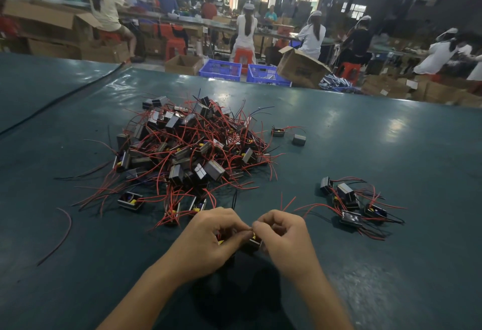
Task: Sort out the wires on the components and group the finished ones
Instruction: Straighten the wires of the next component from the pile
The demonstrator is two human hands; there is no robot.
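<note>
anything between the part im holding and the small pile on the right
Nothing solid: only bare table and that group's trailing red wires lie between the component and the small group at right.

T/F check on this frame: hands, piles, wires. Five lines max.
1. The left hand and right hand hold one component between them. True.
2. The small group lies left of the big pile. False: it lies to the right of it.
3. A loose red wire lies on the table, left of the hands. True.
4. The big pile is tangled in blue wire. False: it shows mostly red wires, with some black.
5. Blue crates stand beyond the table's far edge. True.
</note>
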